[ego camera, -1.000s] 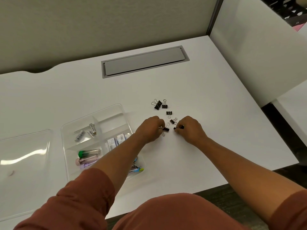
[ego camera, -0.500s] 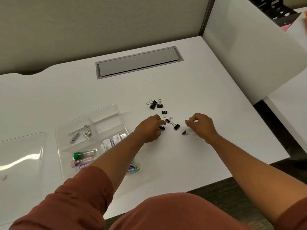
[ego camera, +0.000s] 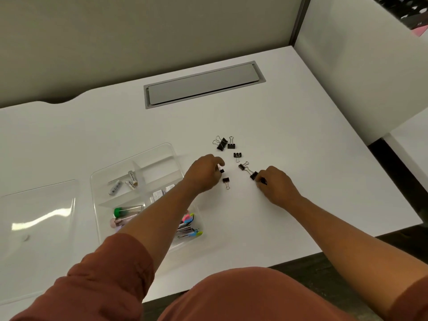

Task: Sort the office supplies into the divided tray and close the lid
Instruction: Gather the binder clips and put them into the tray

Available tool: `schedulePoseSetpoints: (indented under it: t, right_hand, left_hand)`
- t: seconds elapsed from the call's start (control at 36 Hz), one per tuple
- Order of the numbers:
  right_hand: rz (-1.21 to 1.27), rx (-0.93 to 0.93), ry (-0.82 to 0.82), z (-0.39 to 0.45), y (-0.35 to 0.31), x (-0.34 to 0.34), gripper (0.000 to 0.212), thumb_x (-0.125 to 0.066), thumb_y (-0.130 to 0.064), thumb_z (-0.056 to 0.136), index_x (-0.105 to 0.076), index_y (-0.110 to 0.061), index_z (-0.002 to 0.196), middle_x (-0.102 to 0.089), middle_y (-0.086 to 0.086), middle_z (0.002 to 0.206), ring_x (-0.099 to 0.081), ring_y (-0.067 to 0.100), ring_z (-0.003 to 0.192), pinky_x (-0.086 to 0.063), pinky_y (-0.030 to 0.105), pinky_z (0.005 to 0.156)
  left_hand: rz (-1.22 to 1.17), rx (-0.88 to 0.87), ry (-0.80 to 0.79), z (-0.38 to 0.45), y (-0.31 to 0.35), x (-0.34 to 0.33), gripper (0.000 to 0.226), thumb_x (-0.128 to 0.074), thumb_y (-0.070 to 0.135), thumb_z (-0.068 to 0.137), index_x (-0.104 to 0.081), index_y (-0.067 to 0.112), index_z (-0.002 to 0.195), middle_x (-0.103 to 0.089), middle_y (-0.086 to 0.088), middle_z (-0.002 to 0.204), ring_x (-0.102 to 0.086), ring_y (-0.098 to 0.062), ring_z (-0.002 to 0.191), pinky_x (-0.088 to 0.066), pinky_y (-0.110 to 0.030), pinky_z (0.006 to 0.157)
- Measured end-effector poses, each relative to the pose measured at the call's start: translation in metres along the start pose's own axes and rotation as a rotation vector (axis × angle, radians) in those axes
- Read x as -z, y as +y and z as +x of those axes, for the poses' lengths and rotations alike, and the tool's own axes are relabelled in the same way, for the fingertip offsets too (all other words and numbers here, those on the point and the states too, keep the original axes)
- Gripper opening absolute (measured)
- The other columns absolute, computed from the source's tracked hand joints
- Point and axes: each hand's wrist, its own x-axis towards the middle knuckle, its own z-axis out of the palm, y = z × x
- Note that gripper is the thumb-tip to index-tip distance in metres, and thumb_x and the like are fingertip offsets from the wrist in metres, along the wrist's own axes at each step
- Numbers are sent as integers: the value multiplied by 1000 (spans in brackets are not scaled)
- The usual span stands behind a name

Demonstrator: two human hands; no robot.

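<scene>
From the head view, small black binder clips (ego camera: 231,156) lie loose on the white desk (ego camera: 301,181), right of the divided tray (ego camera: 136,158); light, stiff, best pinched by the body. The left hand (ego camera: 203,173) pinches one clip; the right hand (ego camera: 276,186) nips another. Fingertips hide both grips, and the left forearm covers the tray's near compartments

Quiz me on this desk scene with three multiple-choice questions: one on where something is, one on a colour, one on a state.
1. Where do the loose binder clips lie?
A. inside the tray
B. on the desk, right of the tray
C. on the lid

2. What colour is the cap of the top tube in the tray?
A. green
B. red
C. white

3. The tray's lid is:
A. shut on the tray
B. lying off, left of the tray
C. held in a hand

Answers:
1 B, clips scattered on bare desk.
2 A, cap plainly green.
3 B, lid flat beside the open tray.
</scene>
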Motion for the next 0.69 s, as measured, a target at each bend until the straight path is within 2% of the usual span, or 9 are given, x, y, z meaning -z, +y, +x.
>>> schedulePoseSetpoints:
  t: [0.08, 0.17, 0.28, 0.39, 0.53, 0.69]
  right_hand:
    - [48, -23, 75, 6, -4, 6, 9, -58, -17, 90, -66, -16, 95, -53, 0, 91, -58, 22, 84, -36, 27, 68]
    - [84, -39, 97, 12, -8, 9, 8, -64, -24, 88, -63, -17, 91, -55, 1, 91, -58, 21, 83, -37, 28, 68]
    - [46, -58, 28, 19, -13, 6, 34, -68, -36, 87, -60, -18, 114, -55, 4, 106, -58, 23, 94, -39, 29, 76]
    - [-1, -95, -13, 22, -15, 0, 35, -70, -35, 85, -59, -14, 111, -54, 8, 108, -59, 28, 93, -45, 33, 77]
    - [46, -77, -9, 24, -16, 2, 27, -70, -28, 84, -63, -13, 105, -57, 9, 103, -59, 27, 95, -45, 33, 77]
    - [81, 60, 25, 22, -45, 0, 29, -72, -27, 83, -63, -14, 108, -58, 7, 106, -57, 23, 95, -43, 31, 78]
  left_hand:
    - [26, 21, -95, -5, -6, 0, 37, -52, 12, 88, -60, 19, 124, -62, -5, 105, -58, -24, 99, -43, -30, 81]
    - [45, 15, -135, -9, -4, -2, 46, -53, 13, 88, -52, 21, 132, -61, -5, 110, -57, -25, 103, -44, -33, 86]
    - [109, -12, -148, -8, 0, -9, 44, -53, 22, 93, -49, 24, 137, -56, -6, 117, -56, -25, 106, -43, -33, 86]
    - [121, 17, -133, -8, 2, -15, 34, -55, 21, 92, -62, 16, 125, -48, -9, 117, -58, -29, 97, -38, -29, 74]
    - [77, 13, -91, -8, 0, -15, 26, -63, 21, 89, -69, 13, 113, -45, -6, 124, -60, -28, 94, -37, -26, 73]
    - [118, 5, -155, -8, -1, -12, 16, -64, 23, 86, -68, 18, 101, -52, -5, 108, -57, -25, 95, -38, -27, 72]
